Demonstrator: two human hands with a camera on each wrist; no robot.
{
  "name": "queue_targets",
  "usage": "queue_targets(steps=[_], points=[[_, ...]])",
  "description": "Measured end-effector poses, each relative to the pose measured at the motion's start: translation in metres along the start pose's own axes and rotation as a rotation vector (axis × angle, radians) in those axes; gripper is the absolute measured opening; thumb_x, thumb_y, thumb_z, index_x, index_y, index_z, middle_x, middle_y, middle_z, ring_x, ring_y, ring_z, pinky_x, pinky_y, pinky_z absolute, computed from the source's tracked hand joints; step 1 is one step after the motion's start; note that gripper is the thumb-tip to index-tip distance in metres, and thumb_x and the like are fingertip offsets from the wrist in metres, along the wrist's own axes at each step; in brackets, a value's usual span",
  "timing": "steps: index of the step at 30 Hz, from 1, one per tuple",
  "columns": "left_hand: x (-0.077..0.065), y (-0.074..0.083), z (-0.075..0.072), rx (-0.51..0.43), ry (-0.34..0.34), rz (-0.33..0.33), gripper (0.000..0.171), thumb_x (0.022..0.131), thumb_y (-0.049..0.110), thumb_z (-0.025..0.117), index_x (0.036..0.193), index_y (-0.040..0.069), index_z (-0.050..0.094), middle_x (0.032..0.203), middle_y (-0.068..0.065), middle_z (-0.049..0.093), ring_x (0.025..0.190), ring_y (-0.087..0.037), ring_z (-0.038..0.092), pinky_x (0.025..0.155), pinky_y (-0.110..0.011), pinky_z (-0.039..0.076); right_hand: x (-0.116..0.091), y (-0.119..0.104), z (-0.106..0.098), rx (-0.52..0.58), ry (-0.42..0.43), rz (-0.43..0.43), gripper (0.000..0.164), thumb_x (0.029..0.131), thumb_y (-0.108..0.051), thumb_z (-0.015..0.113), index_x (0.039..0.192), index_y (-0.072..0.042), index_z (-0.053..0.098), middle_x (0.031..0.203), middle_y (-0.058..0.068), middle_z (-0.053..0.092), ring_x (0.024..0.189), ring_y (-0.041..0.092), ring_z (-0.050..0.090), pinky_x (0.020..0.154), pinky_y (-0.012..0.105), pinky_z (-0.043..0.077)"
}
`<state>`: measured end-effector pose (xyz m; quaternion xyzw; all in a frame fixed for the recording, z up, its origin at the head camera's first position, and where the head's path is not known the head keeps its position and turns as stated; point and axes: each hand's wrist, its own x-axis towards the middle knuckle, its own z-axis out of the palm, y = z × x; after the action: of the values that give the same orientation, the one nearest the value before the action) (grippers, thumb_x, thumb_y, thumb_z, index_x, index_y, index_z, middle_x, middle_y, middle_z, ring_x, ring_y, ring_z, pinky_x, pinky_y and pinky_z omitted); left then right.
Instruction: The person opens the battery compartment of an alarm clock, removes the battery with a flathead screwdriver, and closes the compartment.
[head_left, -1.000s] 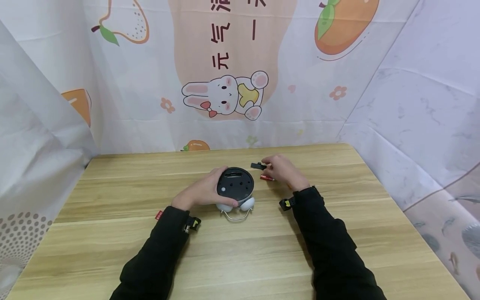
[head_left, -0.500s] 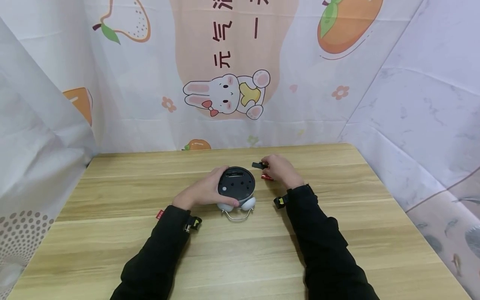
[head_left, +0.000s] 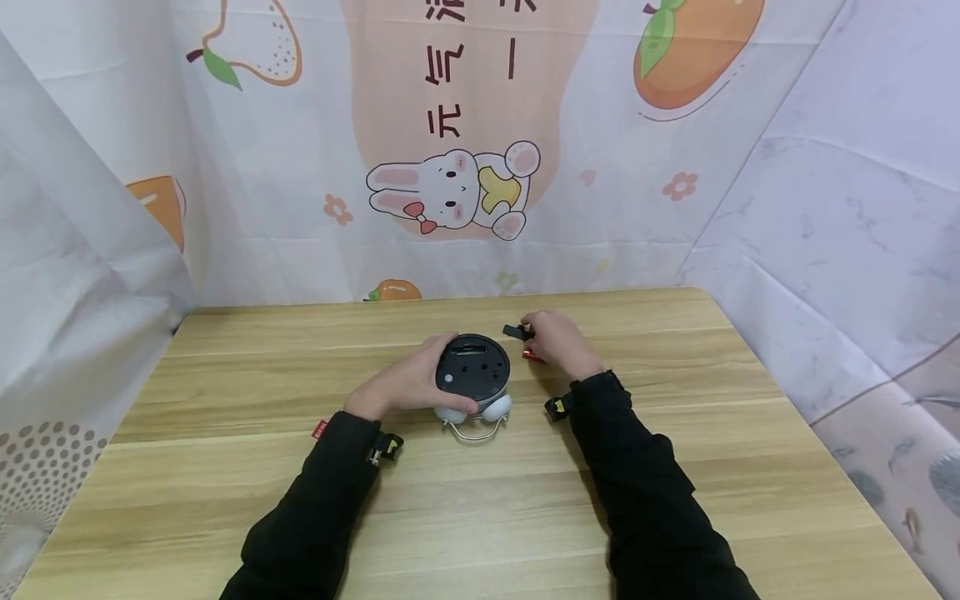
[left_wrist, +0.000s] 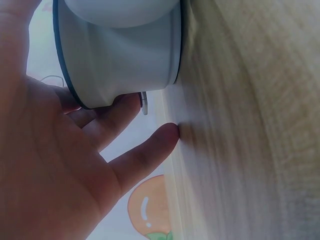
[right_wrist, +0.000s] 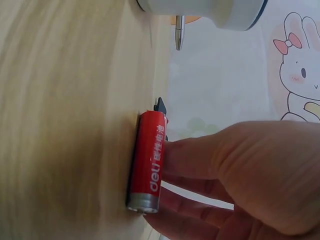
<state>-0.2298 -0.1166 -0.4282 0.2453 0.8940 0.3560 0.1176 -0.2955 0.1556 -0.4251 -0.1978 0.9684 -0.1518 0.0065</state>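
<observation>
The head view looks down across the table. Both wrist views, close and turned sideways, share the clock

Wood-grain tabletop enclosed on three sides

The far edge is backed by a white cloth, on which a sideways rabbit, orange fruit and small flowers are printed. At the left, a folded hanging is patterned with grey dots; at the right, a pale marbled sheet is hung.
</observation>
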Motion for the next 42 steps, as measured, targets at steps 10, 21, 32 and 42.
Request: queue_targets(steps=[10, 21, 32, 42], points=[[-0.0003, -0.0012, 0.0004, 0.009, 0.001, -0.010, 0.129, 0.066, 0.067, 0.087, 0.161, 0.009, 0.022, 0.154, -0.008, 0.038, 0.133, -0.022, 0.043, 0.109, -0.047, 0.040, 0.0019, 0.0001, 0.0025, -0.006, 0.003, 0.012, 0.030, 0.090, -0.002, 0.074, 0.120, 0.002, 0.071, 0.114, 0.019, 0.070, 0.098, 0.031, 0.064, 0.091, 0.045, 0.051], [-0.0007, -0.0005, -0.0004, -0.009, -0.001, -0.004, 0.128, 0.066, 0.063, 0.089, 0.161, 0.008, 0.022, 0.154, -0.008, 0.038, 0.134, -0.023, 0.043, 0.110, -0.047, 0.039, 0.0032, 0.0007, 0.0036, 0.022, -0.016, 0.039, 0.033, 0.092, -0.002, 0.071, 0.125, -0.002, 0.069, 0.115, 0.018, 0.070, 0.100, 0.031, 0.063, 0.092, 0.046, 0.050], [-0.0005, -0.0020, 0.0010, -0.005, -0.009, -0.020, 0.129, 0.067, 0.065, 0.087, 0.162, 0.010, 0.020, 0.156, -0.009, 0.035, 0.135, -0.023, 0.042, 0.109, -0.047, 0.039, 0.0023, -0.0006, 0.0037, 0.062, -0.021, 0.068, 0.035, 0.094, 0.000, 0.066, 0.128, -0.003, 0.068, 0.115, 0.017, 0.070, 0.098, 0.030, 0.064, 0.089, 0.044, 0.050], [-0.0016, -0.0007, 0.0001, -0.011, -0.005, -0.010, 0.129, 0.067, 0.064, 0.088, 0.161, 0.009, 0.020, 0.156, -0.009, 0.035, 0.136, -0.023, 0.041, 0.110, -0.047, 0.038, 0.0036, 0.0007, 0.0046, 0.057, -0.020, 0.065, 0.035, 0.094, 0.000, 0.064, 0.128, -0.003, 0.068, 0.117, 0.016, 0.070, 0.098, 0.029, 0.065, 0.090, 0.044, 0.051]])
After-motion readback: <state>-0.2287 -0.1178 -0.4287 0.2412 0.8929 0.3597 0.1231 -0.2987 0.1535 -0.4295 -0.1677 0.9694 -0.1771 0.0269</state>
